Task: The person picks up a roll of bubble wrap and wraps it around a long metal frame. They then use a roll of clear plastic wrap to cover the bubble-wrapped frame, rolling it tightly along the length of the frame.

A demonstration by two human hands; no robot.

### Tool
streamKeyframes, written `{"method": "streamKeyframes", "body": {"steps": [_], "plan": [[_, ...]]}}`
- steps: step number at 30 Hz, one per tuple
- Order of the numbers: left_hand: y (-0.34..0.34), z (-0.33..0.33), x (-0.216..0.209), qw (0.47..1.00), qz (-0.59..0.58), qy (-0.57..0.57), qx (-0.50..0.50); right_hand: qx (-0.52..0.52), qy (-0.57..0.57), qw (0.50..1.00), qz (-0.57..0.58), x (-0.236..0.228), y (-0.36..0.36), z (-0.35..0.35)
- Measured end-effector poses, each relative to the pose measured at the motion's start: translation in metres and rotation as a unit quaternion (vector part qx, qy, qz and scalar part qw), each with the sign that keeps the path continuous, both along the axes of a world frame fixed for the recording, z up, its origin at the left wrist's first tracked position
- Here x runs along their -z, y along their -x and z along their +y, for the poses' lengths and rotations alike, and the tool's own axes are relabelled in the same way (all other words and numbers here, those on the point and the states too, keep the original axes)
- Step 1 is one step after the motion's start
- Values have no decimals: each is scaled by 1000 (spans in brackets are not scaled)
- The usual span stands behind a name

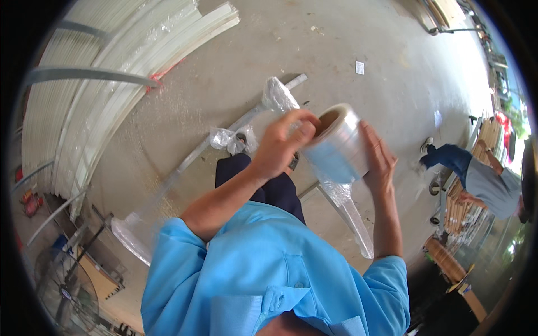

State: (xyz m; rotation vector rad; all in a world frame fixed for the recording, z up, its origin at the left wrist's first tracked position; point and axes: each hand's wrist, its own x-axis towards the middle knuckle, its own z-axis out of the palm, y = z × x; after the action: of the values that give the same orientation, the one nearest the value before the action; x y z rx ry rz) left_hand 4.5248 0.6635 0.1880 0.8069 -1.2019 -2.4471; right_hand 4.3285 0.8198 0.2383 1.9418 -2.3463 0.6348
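A roll of clear stretch film (343, 147) with a brown cardboard core is held tilted in front of my body, above the floor. My left hand (282, 143) grips its open end, with fingers and thumb at the core's rim. Against the opposite end presses my right hand (380, 152), its fingers along the edge of the roll. Below, long narrow bars (193, 157) lie on the floor around my feet. Crumpled clear film (278, 95) covers one corner, and more wrapping (354, 221) covers a length at the right.
Long white strips (120, 67) are stacked at the left behind grey metal rails (92, 76). A fan (66, 294) stands at lower left. Another person (488, 182) is at the right, beside a cart loaded with wooden strips (462, 210). A white paper (360, 68) lies on the floor.
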Motion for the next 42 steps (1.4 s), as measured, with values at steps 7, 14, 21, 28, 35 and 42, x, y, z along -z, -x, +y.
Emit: {"method": "streamKeyframes", "body": {"steps": [7,14,21,28,35,42], "plan": [[-13,80,138,990,-79,-110,-32,52,-33,988,-139,108,112,11],[-10,121,247,970,-166,180,14,14,-215,952,-219,269,81,30],[-63,105,241,950,-181,190,169,20,-346,717,-606,298,-3,57],[-104,99,172,885,-217,359,202,-14,-474,641,-603,285,-2,86],[-120,48,56,910,-139,316,229,-37,-473,765,-435,247,42,31],[-2,24,-17,985,-31,142,98,-115,-136,959,-220,11,49,27]]}}
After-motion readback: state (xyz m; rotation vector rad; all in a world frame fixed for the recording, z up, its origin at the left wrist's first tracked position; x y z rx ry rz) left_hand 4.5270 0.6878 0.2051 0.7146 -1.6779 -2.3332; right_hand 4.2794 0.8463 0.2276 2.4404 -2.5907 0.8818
